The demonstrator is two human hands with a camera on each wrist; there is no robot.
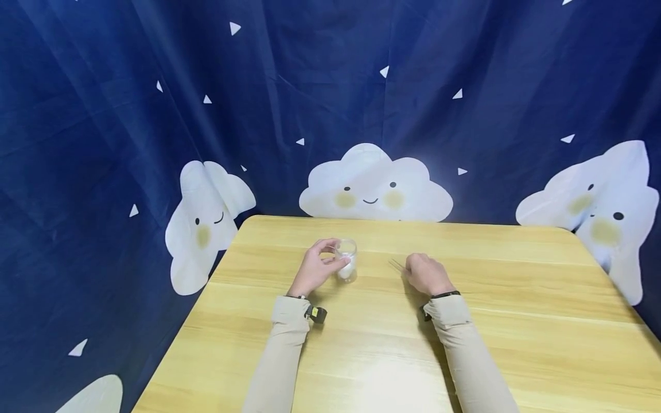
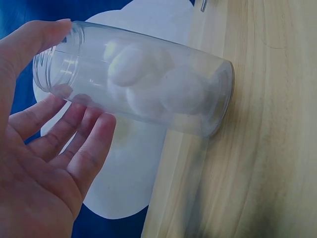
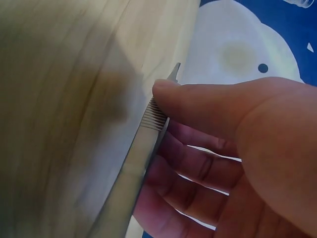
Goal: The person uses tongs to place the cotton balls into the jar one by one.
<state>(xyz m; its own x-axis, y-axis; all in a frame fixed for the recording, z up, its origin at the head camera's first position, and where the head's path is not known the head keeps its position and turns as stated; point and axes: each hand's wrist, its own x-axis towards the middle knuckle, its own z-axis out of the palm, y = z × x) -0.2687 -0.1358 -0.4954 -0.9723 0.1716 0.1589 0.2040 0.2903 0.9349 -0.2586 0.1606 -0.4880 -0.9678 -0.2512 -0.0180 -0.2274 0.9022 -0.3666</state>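
My left hand (image 1: 316, 268) grips a clear jar (image 2: 91, 54) near its threaded mouth, thumb on one side and fingertips on the other. No lid shows on the jar, and several white cotton balls (image 2: 183, 89) lie in its lower part. Whether its base touches the table is hard to tell. To the right, my right hand (image 1: 427, 274) pinches metal tweezers (image 3: 130, 166) by their ridged grip between thumb and fingers, low over the tabletop. In the head view the tweezers' thin ends (image 1: 396, 265) point toward the jar, apart from it.
A light wooden table (image 1: 372, 327) lies beneath both hands. Behind it and at its sides hangs a dark blue curtain (image 1: 320, 74) printed with white clouds and small triangles.
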